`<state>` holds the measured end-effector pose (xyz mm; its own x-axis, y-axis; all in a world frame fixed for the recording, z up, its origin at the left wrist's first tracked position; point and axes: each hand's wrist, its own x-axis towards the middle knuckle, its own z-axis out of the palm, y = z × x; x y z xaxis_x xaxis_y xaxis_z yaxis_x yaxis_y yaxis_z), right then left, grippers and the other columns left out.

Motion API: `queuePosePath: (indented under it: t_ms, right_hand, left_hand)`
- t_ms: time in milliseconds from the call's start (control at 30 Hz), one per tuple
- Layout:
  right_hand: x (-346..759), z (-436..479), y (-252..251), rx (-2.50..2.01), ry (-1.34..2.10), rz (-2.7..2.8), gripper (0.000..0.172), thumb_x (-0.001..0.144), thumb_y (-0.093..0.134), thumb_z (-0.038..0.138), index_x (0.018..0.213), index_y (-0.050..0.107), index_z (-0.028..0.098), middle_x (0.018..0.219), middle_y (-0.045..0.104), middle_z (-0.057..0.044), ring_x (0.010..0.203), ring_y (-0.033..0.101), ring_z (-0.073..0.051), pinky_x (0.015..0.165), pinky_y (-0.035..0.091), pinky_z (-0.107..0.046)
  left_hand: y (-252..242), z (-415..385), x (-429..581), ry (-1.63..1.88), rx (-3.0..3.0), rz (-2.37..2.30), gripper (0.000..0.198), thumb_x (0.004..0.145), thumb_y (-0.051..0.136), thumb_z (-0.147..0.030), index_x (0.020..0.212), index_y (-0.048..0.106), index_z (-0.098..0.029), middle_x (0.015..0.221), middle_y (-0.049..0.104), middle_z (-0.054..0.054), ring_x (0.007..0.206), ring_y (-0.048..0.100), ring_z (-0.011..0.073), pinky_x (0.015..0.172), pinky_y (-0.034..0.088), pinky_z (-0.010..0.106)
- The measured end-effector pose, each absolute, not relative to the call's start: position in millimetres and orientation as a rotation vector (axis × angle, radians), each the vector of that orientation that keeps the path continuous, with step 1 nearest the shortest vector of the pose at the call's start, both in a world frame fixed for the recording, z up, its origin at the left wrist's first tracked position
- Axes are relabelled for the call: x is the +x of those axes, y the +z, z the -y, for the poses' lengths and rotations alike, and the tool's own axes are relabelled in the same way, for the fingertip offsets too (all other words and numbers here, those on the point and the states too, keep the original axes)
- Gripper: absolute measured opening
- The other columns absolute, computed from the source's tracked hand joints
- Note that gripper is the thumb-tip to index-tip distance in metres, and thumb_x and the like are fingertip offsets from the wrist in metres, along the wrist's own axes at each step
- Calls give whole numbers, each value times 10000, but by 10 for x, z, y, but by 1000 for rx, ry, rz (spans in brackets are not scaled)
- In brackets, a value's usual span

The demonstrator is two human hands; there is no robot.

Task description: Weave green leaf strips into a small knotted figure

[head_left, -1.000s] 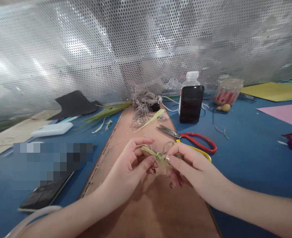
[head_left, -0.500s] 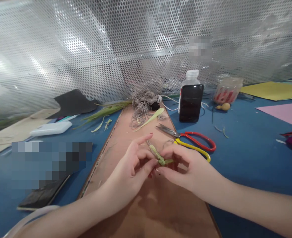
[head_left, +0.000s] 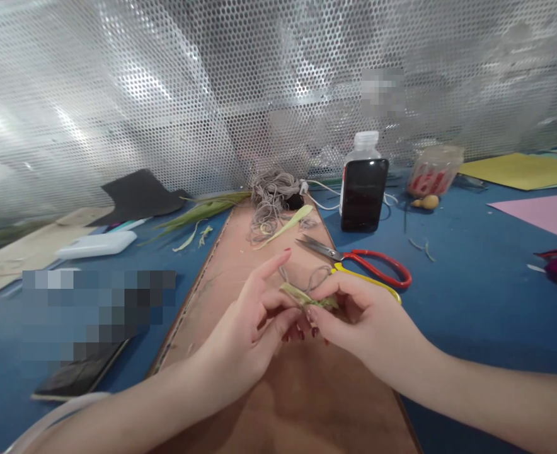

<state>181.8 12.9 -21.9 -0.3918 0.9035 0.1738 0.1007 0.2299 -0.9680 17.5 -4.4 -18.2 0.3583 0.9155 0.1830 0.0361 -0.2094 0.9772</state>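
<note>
Between my two hands is a small folded piece of green plant leaf, like corn husk (head_left: 302,295), with grey string (head_left: 319,275) looping up behind it. My left hand (head_left: 264,321) pinches its left end between thumb and fingers, index finger raised. My right hand (head_left: 358,315) is closed on the right end, thumb and index finger meeting near the middle. The fingertips hide part of the leaf. Just beyond my right hand lie scissors (head_left: 377,268) with red and yellow handles, their blades pointing left. A pale leaf strip (head_left: 290,224) lies further back on the brown board (head_left: 222,284).
A tangle of grey string (head_left: 276,189) is at the board's far end. Behind the scissors, a phone (head_left: 364,195) leans on a clear bottle (head_left: 366,142). A plastic jar (head_left: 435,170) and coloured paper (head_left: 524,171) are at right. Long leaves (head_left: 203,211) and a white case (head_left: 96,244) lie left.
The leaf piece has turned from slanting upward to lying nearly level. My right thumb has come up against it, and a loop of grey string now shows more clearly behind.
</note>
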Motion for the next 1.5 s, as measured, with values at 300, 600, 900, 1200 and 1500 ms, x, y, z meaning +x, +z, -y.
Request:
queuePosePath:
  t_ms: [300,600,900,1200,1500]
  right_hand:
    - [1807,-110,-163,-966,1320,1616,35,759,546,187,744,517,199,621,562,35,534,536,-95,541,451,-229]
    - [1804,-126,-189,-913,1320,1644,61,768,525,158,804,497,198,701,566,20,637,554,-111,603,454,-240]
    - [1798,-122,-158,-729,1567,1606,114,746,542,88,767,513,196,728,536,37,687,548,-83,643,451,-207]
    - [1786,-166,-163,-708,1653,1460,109,754,581,143,697,490,167,604,567,35,543,548,-84,514,476,-216]
    - [1783,-187,-117,-739,1713,1294,132,736,627,158,714,497,164,640,575,44,549,577,-65,555,483,-199]
  left_hand:
    - [-172,74,156,1003,1612,-898,558,854,422,-124,1321,151,-264,781,596,-7,689,570,125,675,497,271]
    - [-189,94,137,1005,1791,-979,542,864,401,-115,1293,165,-348,874,590,-36,816,580,107,796,469,272]
    - [-146,80,171,1094,1694,-999,532,856,414,-118,1297,161,-273,798,564,-33,759,577,105,703,489,238]
    - [-124,61,194,1098,1772,-946,528,849,420,-121,1289,144,-218,736,586,-34,711,601,126,773,478,314]
    - [-113,49,161,1031,1726,-955,556,842,417,-110,1324,167,-232,705,548,-17,712,571,148,697,487,299]
